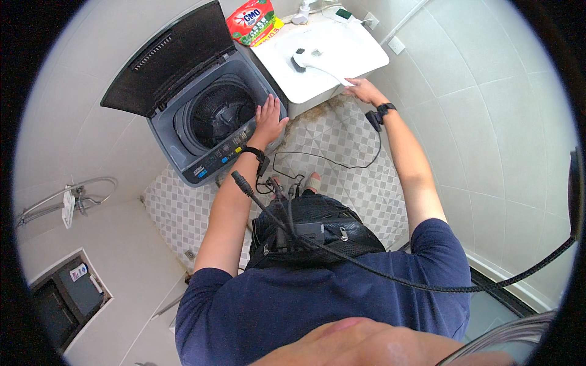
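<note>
Long-handled brush [326,70] in the head view: its shaft is white, smooth and slim, slightly curved, and it ends in a blunt dark tip [298,61] whose texture is too small to make out. It reaches across the glossy white sink [360,55], tip near the drain [316,53], rear end at the front edge; whether the tip touches the basin I cannot tell. The right hand [366,91] holds that rear end, its grip narrow, fingers curled around the shaft. The left hand [268,120] holds nothing: its grip is wide and flattened, fingers extended, resting on the rim of the grey washing machine [171,149]. That machine is boxy with rounded corners, its dark lid [183,52] raised, its round drum [221,108] dark inside. 1 crinkled, shiny pouch [251,23] in red, green and yellow stands at the sink's rear left corner. 2 black straps [386,108] circle the wrists. Small grey and white squares pattern the floor [366,158].
</note>
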Tool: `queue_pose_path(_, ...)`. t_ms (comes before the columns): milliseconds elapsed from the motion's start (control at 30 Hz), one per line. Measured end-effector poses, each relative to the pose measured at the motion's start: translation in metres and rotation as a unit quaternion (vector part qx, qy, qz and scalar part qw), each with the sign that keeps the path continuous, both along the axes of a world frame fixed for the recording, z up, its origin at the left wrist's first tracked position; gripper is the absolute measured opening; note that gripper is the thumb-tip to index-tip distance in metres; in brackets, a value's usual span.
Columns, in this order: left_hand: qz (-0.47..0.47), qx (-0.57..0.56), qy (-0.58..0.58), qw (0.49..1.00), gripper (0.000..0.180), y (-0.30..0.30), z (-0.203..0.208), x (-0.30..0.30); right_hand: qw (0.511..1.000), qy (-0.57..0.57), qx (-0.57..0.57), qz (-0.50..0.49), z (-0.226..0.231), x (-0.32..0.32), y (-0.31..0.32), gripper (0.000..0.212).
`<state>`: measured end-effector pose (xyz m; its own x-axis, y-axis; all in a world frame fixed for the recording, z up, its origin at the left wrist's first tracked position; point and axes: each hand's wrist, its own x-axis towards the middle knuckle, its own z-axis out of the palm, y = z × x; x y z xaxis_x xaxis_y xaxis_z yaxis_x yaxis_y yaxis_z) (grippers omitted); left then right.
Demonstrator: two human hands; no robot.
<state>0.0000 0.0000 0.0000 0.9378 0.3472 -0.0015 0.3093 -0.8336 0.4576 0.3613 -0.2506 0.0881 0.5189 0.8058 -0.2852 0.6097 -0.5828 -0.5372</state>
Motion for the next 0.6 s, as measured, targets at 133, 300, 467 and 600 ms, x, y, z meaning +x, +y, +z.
queue_pose_path(133,0.004,-0.008,-0.004,1.000,0.094,-0.018,-0.003,-0.008,0.996,0.088,-0.002,-0.032,0.061,-0.033,-0.049,0.051)
queue_pose_path(300,0.001,-0.004,0.008,1.000,0.094,-0.006,-0.002,-0.012,0.997,0.065,-0.011,-0.050,0.104,-0.069,-0.066,0.050)
queue_pose_path(467,0.001,-0.015,0.031,0.999,0.095,-0.006,-0.001,-0.017,0.999,-0.024,0.041,0.012,0.121,-0.100,-0.073,0.051)
queue_pose_path(600,0.001,-0.013,0.009,1.000,0.095,-0.006,0.000,-0.012,0.989,-0.127,-0.059,0.052,0.131,-0.120,-0.072,0.050)
